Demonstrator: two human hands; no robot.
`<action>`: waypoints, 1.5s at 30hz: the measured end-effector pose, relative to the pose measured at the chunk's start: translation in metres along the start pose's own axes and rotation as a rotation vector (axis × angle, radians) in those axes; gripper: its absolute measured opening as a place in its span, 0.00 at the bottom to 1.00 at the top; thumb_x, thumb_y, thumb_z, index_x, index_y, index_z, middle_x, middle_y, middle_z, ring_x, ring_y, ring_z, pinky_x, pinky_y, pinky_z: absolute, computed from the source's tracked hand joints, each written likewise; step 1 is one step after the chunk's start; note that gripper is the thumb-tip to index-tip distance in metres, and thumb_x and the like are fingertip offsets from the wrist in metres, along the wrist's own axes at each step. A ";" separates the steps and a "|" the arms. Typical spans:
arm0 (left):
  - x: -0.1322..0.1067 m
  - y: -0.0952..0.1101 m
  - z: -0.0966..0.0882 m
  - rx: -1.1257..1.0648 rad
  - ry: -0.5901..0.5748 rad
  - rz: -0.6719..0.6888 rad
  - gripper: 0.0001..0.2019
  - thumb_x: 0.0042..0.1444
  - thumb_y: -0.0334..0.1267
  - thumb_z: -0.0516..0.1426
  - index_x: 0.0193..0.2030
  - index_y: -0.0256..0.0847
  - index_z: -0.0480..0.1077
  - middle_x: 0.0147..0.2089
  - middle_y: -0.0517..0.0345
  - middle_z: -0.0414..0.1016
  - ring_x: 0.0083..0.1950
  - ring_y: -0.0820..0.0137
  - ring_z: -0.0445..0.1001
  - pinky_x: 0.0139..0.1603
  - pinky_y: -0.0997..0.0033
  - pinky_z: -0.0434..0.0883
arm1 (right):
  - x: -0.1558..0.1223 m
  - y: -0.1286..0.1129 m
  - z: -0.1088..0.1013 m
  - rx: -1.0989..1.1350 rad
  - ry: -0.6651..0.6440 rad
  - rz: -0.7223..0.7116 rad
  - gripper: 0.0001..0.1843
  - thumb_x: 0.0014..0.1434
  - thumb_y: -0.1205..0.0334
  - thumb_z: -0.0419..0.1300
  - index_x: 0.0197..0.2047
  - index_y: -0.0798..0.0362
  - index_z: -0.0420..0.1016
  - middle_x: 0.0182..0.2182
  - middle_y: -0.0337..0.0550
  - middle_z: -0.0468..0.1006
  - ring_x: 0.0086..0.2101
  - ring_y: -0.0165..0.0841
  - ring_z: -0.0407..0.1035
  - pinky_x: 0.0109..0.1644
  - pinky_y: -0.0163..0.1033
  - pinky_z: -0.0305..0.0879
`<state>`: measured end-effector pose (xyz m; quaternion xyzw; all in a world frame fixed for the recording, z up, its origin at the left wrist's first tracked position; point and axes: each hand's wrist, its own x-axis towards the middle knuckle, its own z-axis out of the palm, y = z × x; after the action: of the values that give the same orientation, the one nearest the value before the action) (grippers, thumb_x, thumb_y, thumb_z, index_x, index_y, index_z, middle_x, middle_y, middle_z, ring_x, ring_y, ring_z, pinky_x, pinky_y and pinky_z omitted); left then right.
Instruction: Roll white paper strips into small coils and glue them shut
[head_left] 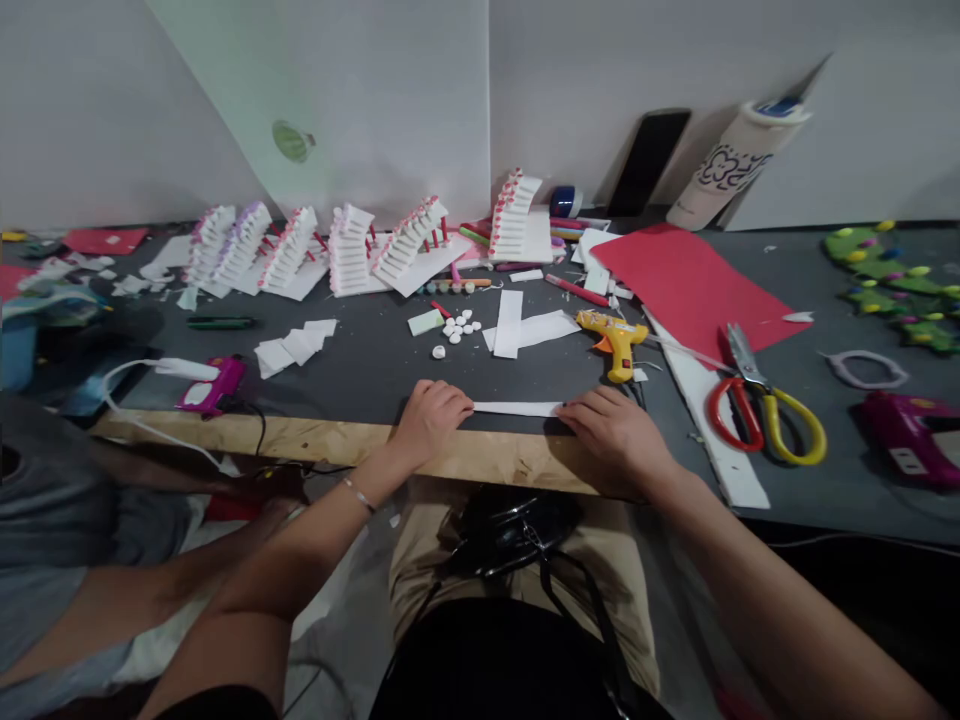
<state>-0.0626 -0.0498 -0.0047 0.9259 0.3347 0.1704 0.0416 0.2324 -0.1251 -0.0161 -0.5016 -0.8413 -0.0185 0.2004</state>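
A narrow white paper strip [516, 408] lies lengthwise near the table's front edge. My left hand [433, 418] is closed on its left end, and my right hand [611, 425] grips the right end; both sets of fingers cover the tips of the strip. Just beyond it are two crossed white paper strips [508, 325] and a small heap of white rounded pieces [457, 326]. A yellow glue gun [621, 345] rests behind my right hand. To the right, scissors [761, 400] with red and yellow handles lie on the table.
Several small white stair models [352, 255] line the back. Red sheet [682, 280], white bottle [731, 165] and phone [649, 160] are at back right. A purple power socket [214, 385] with cables sits left. Another person's arm [150, 590] is at lower left.
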 end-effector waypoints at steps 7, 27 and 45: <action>0.002 -0.002 -0.002 -0.132 -0.041 -0.137 0.08 0.64 0.37 0.56 0.36 0.42 0.75 0.38 0.59 0.79 0.40 0.69 0.71 0.45 0.62 0.58 | 0.001 0.005 0.004 0.198 0.092 0.216 0.09 0.62 0.62 0.57 0.31 0.49 0.75 0.36 0.45 0.79 0.38 0.38 0.70 0.43 0.45 0.66; -0.002 -0.003 -0.003 0.009 -0.025 0.002 0.08 0.65 0.35 0.54 0.36 0.42 0.74 0.36 0.59 0.77 0.39 0.70 0.70 0.44 0.63 0.57 | 0.017 0.006 -0.002 0.015 -0.114 0.016 0.10 0.64 0.67 0.55 0.42 0.49 0.78 0.40 0.47 0.76 0.38 0.37 0.66 0.41 0.41 0.61; 0.005 0.000 -0.012 -0.241 -0.102 -0.384 0.11 0.62 0.42 0.58 0.29 0.43 0.74 0.33 0.61 0.77 0.38 0.69 0.70 0.46 0.60 0.55 | 0.018 0.012 0.009 0.315 0.004 0.295 0.12 0.61 0.55 0.59 0.28 0.48 0.77 0.42 0.47 0.77 0.44 0.43 0.67 0.48 0.51 0.61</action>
<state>-0.0636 -0.0473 0.0081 0.8409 0.4794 0.1513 0.2004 0.2325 -0.1018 -0.0198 -0.5817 -0.7511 0.1416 0.2784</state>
